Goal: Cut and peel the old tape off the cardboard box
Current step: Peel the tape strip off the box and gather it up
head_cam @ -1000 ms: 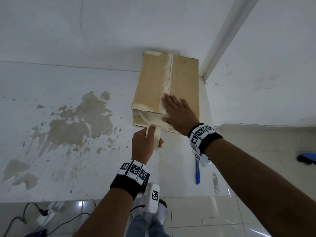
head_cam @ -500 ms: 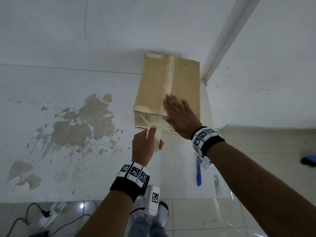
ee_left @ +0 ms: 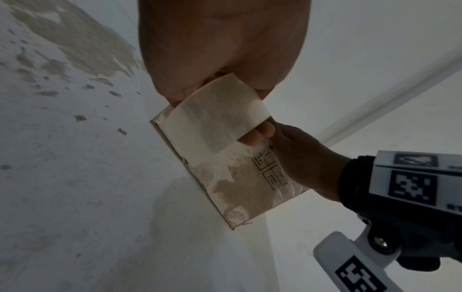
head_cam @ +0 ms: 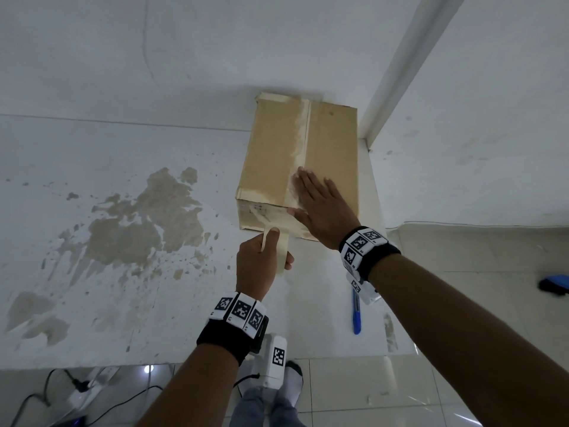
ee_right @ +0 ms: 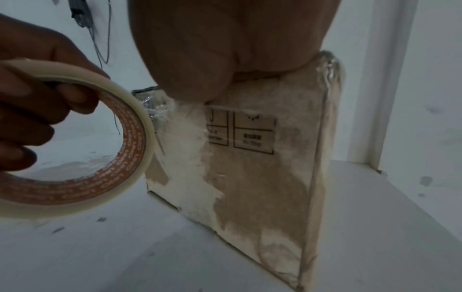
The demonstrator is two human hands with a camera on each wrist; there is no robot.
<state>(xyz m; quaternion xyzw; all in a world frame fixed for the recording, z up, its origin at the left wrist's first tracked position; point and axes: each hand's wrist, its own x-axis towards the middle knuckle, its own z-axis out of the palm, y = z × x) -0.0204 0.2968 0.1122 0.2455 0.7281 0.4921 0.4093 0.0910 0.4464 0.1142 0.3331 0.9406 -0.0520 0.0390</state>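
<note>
My right hand lies flat, fingers spread, pinning the cardboard box; left hand grips the tape roll. I should pull low and steady.

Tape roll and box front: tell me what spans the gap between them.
A strip of tape runs from the tape roll, gripped by the left hand, to the cardboard box; the left wrist view shows it best.

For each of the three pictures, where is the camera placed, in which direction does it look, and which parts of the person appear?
Head: from above, down at the cardboard box on the table; both forearms, left hand, right hand.
Left wrist: along the left hand at the tape roll; the right hand too.
Right wrist: along the right hand at the box's near end face; the left hand too.
Shared: box and roll appear in all views.
</note>
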